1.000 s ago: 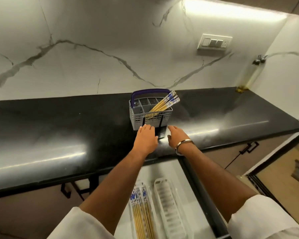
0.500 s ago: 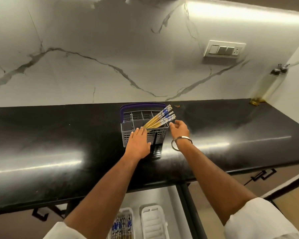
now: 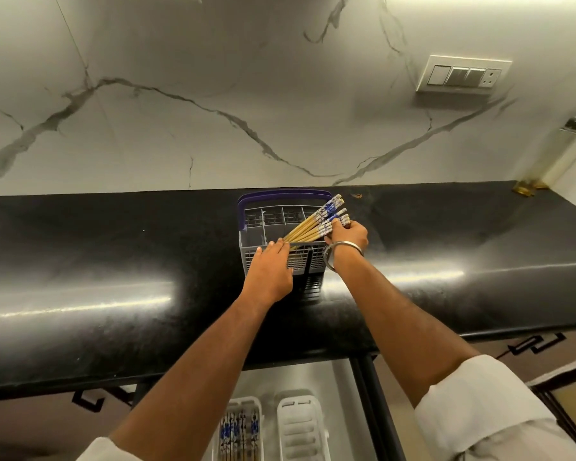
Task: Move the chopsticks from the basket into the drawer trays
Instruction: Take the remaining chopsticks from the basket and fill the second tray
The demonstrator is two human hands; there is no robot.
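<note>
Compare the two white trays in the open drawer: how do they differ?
The left tray holds chopsticks with blue patterned ends; the right tray shows only its bare ribbed floor. The left tray is partly hidden by the person's left arm; the right tray is unobstructed. Both are white, lie side by side and run off the frame's bottom edge.

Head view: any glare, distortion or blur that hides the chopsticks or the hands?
Head view: broad glare streaks on the black counter, both sides of the basket; wide-angle bending of the counter edge; an overexposed strip light at top right. The chopsticks, left hand and right hand are sharp and evenly lit.
</note>
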